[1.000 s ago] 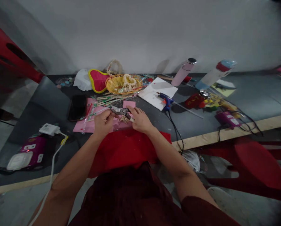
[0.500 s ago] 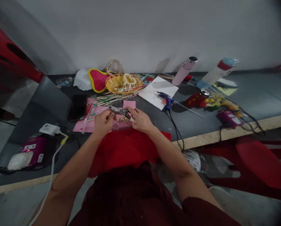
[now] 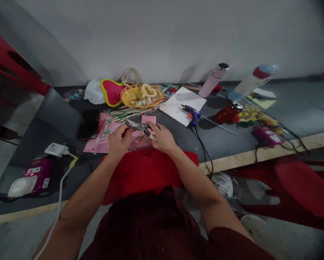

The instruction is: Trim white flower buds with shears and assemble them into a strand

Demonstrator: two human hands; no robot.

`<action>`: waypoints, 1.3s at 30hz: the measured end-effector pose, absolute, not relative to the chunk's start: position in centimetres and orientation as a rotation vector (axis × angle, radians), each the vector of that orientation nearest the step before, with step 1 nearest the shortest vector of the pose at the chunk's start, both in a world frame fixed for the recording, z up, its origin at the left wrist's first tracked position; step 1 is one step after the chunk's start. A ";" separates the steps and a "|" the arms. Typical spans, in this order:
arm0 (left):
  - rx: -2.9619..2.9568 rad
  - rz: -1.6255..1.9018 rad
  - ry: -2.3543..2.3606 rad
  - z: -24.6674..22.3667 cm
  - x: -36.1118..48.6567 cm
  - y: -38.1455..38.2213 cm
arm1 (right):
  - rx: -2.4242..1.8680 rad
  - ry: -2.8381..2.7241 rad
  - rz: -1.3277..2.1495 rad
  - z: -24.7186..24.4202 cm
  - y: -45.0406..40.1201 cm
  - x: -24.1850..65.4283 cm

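My right hand (image 3: 163, 138) is closed around the pale handle of a pair of pruning shears (image 3: 136, 125), whose dark blades point left. Close to the blade tips, my left hand (image 3: 119, 138) is pinched; what lies between its fingers is too small to make out. Under and beside the shears, a small heap of beige bits (image 3: 142, 136) rests on pink paper (image 3: 90, 145). Thin sticks with green marks (image 3: 126, 114) lie just beyond the hands. A red cloth (image 3: 148, 169) is spread below my wrists.
A wicker basket (image 3: 131, 96) holds beaded strands. A blue glue gun (image 3: 191, 114) lies partly on white paper (image 3: 175, 110), its cord over the front edge. A pink flask (image 3: 213, 81), red can (image 3: 229, 112), phone (image 3: 89, 124) and purple power strip (image 3: 38, 173) stand or lie around.
The shears' blades look slightly wider apart, and both hands stay almost in place. The view has shifted a little.
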State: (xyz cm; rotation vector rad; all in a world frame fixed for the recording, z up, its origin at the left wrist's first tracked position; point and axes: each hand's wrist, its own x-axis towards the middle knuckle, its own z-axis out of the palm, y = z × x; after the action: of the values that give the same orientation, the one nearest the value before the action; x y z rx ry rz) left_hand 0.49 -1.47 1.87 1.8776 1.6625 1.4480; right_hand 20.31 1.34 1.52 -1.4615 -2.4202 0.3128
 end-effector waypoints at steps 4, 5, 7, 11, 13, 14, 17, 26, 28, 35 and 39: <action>1.928 1.429 1.678 1.7 0.3 -1.5 | -1.408 -2.489 0.304 1.5 1.6 20.7; 1.940 1.428 1.671 1.7 0.3 -1.6 | -1.402 -2.498 0.301 1.5 1.6 20.7; 1.948 1.423 1.643 1.7 0.2 -1.6 | -1.400 -2.502 0.297 1.5 1.6 20.7; 1.913 1.397 1.609 2.0 0.2 -1.6 | -1.408 -2.481 0.280 1.6 1.6 20.6; 1.889 1.393 1.608 2.1 0.2 -1.7 | -1.400 -2.473 0.280 1.6 1.5 20.4; 1.876 1.398 1.605 2.2 0.3 -1.8 | -1.393 -2.468 0.282 1.5 1.4 20.3; 1.839 1.435 1.585 2.4 0.2 -2.0 | -1.368 -2.457 0.289 1.5 1.0 20.1; 1.912 1.429 1.530 3.0 0.1 -2.3 | -1.367 -2.489 0.269 1.7 1.1 19.9; 1.931 1.402 1.497 3.1 0.1 -2.3 | -1.381 -2.499 0.248 1.6 1.3 20.0; 1.949 1.393 1.445 2.9 0.1 -2.1 | -1.342 -2.468 0.261 1.2 1.5 20.1; 1.924 1.428 1.458 2.9 0.1 -2.1 | -1.328 -2.449 0.297 1.3 1.3 19.9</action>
State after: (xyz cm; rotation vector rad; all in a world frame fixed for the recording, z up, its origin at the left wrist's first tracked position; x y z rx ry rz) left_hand 0.05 -2.13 2.86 1.9239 1.4583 1.4278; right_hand 19.92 1.26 1.31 -1.3278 -2.4489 0.2970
